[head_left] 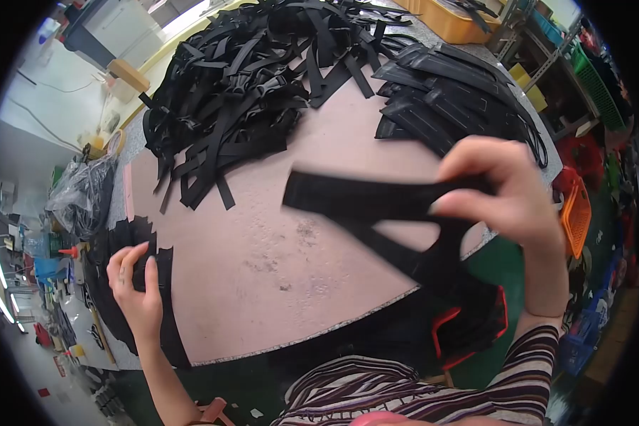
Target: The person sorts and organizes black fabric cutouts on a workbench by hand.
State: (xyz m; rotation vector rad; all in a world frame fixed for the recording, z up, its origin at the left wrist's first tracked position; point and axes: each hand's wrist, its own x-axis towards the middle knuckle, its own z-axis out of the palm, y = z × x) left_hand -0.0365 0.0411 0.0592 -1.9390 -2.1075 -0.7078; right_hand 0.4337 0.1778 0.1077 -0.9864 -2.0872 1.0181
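My right hand [504, 188] pinches a black webbing strap [366, 195] between thumb and fingers, raised over the right part of the table. The strap stretches left from the fingers, and a second black band slants below it; both join a wider black piece with red edging [468, 326] that hangs past the table's front edge. The hand and strap are slightly blurred. My left hand [136, 284] lies over a stack of black fabric pieces [167, 305] at the table's left edge, thumb and fingers apart.
A heap of black straps with buckles [241, 92] covers the back of the pinkish table [277, 284]. Flat black stitched panels [440, 92] are piled at the back right. A clear plastic bag [82, 195] sits at the left, an orange basket [576, 216] at the right.
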